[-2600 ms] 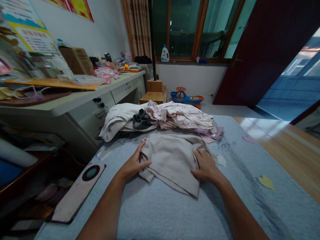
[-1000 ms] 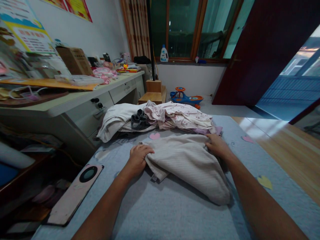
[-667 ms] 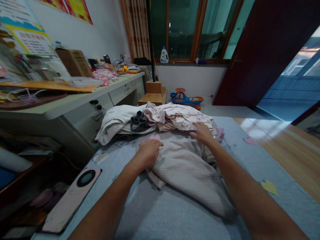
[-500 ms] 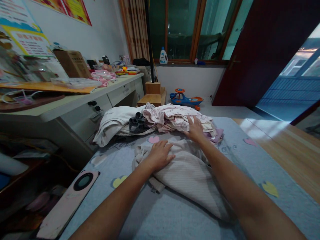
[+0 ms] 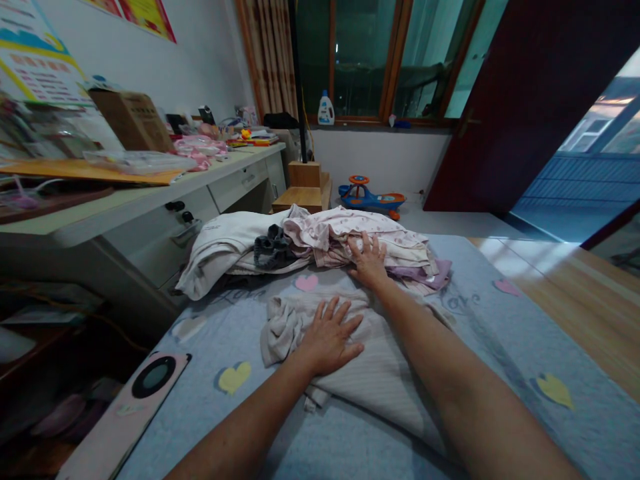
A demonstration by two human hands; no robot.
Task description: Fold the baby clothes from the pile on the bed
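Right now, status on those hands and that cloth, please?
Left hand spread on striped cloth; right hand at clothes pile, contact unclear. Cloth rumpled; right forearm crosses it.

"Love" in dark script on the blue sheet, a second, fainter one near the white garment, print on the wall poster, cardboard box and white bottle too blurred to read

home room | heart-print sheet, cluttered desk, curtain | ride-on toy (mostly blue)
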